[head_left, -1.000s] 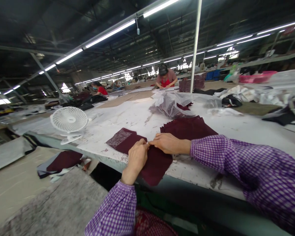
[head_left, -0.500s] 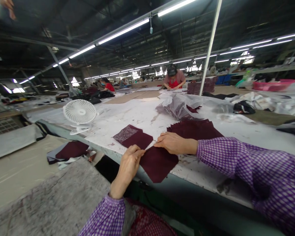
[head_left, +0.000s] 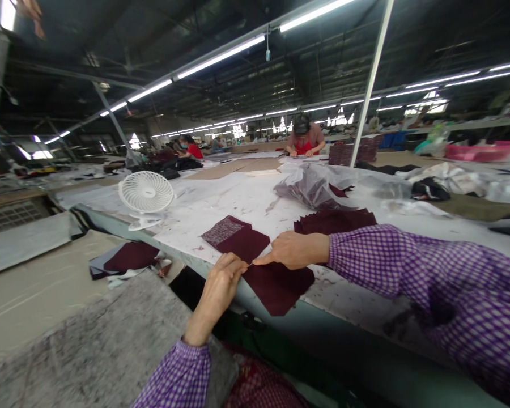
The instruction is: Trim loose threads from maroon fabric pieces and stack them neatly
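Observation:
A maroon cut fabric piece (head_left: 278, 289) lies at the near edge of the white-topped table, its lower corner hanging over. My left hand (head_left: 221, 283) is closed, pinching the piece's upper left corner between thumb and fingertips. Close beside it, my right hand (head_left: 292, 250) has its index finger stretched along the upper edge of the cloth and the other fingers curled; its thumb is hidden. Just beyond my hands lies another maroon piece (head_left: 249, 242) with a speckled grey patch. Behind my right wrist is a stack of maroon pieces (head_left: 352, 220), partly covered by my forearm.
A small white fan (head_left: 147, 192) stands on the table (head_left: 221, 192) to the left. Clear plastic sheeting (head_left: 306, 187) lies farther back. Maroon and grey scraps (head_left: 130, 258) rest on the lower left surface. Across the table a person in a red apron (head_left: 305, 141) works.
My right hand has slid left along the fabric edge toward my left hand, its index finger now extended. My left hand keeps its pinch. The whole view has shifted slightly.

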{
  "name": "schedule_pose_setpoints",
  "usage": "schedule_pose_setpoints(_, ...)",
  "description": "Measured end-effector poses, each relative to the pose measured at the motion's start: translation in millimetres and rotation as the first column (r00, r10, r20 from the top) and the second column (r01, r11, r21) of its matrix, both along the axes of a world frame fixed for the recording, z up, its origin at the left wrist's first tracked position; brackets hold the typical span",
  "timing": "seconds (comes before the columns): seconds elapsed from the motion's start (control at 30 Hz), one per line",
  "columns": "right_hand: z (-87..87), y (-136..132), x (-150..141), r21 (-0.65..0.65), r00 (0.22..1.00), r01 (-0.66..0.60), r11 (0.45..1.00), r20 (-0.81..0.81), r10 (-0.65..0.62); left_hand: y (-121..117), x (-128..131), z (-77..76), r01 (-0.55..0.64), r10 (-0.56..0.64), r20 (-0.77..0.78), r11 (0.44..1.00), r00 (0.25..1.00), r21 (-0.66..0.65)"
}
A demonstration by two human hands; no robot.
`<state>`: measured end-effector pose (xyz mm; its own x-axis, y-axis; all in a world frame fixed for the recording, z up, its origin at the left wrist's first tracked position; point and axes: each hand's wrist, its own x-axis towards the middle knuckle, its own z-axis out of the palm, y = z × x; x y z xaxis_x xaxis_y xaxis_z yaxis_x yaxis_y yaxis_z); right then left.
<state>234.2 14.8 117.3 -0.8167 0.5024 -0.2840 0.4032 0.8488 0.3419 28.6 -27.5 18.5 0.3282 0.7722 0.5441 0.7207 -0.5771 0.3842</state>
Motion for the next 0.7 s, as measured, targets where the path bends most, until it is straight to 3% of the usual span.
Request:
schedule_pose_setpoints(0.23,-1.1,6.3,-1.3,-0.025,0.999,-0.036,0.999,0.004,0.036,-5.2,-5.1,2.6,-0.033,0.037,0.095,0.998,0.995,-0.047)
schedule_pose_setpoints(0.5,4.8,4.3,-8.2,-0.045,0.996,-0.046,0.998,0.069,0.049,-9.4,-3.0,-9.2,-0.025,0.029,-0.022,0.989,0.999,0.146)
schedule_pose_setpoints(0.6,3.7,3.2,-10.5,-0.026,0.992,-0.087,0.996,0.084,0.089,-12.3,-10.1,-11.2,0.031,-0.029,-0.019,0.989,0.999,0.148)
schedule_pose_setpoints(0.7,1.0,0.5,-10.2,0.009,0.991,-0.114,0.993,0.065,0.113,-16.5,-17.0,-9.3,0.075,-0.082,0.078,0.993,0.994,0.087)
